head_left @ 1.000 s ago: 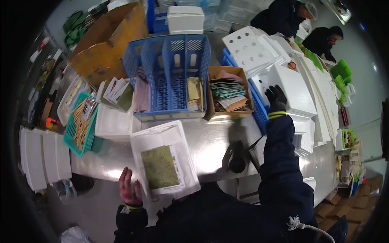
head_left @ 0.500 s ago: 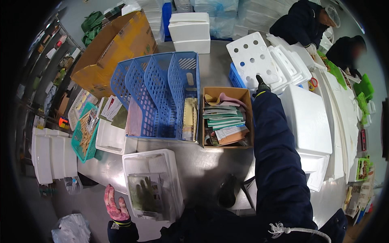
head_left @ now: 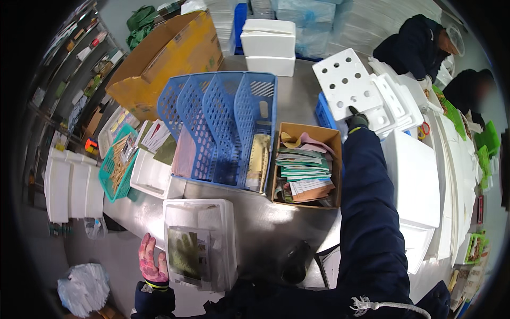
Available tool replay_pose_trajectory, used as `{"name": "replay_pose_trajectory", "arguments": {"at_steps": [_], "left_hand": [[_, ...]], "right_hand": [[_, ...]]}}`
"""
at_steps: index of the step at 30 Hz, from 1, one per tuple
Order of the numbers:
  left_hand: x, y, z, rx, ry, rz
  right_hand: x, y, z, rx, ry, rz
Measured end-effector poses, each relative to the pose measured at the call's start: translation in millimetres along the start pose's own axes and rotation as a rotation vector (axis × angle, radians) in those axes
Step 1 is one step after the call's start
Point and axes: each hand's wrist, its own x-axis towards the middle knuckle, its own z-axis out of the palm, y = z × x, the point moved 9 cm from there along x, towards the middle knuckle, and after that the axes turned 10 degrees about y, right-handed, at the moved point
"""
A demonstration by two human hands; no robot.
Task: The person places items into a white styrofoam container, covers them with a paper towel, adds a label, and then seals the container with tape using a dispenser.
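The white foam lid with round holes (head_left: 345, 84) lies tilted at the far right of the steel table (head_left: 265, 234), on top of a stack of more white foam pieces (head_left: 396, 101). The right hand (head_left: 357, 118), in a dark glove, reaches far out to its near edge and touches it there; the fingers curl at the rim, though whether they have closed on it cannot be told.

The left hand (head_left: 152, 261) (in a pink, stained glove) is near and to the left, fingers spread flat, just beside the left wall of a clear plastic tub (head_left: 226, 239) that holds a packet of something green (head_left: 187, 254); it holds nothing.

Between the two, farther in, stands a brown cardboard box (head_left: 333, 139) packed with papers and packets, and touching its left side a blue plastic file rack (head_left: 223, 127). Left of that are a white tray (head_left: 151, 178) and a green basket (head_left: 118, 165). A large yellow-brown carton (head_left: 164, 56) sits far left, and two stacked foam boxes (head_left: 268, 47) far centre. Two other people in dark jackets (head_left: 411, 48) work at the far right.
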Motion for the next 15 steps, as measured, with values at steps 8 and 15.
{"name": "replay_pose_trajectory", "arguments": {"at_steps": [8,15], "left_hand": [[50.8,-12.5,-38.4,-0.222,0.197,-0.162],[70.6,18.9,32.9,-1.602,-0.302,-0.407]], "right_hand": [[-135.1,-189.8,-61.1,0.751,-0.269,-0.223],[-421.9,-216.0,-43.7,0.44,-1.128,0.049]]}}
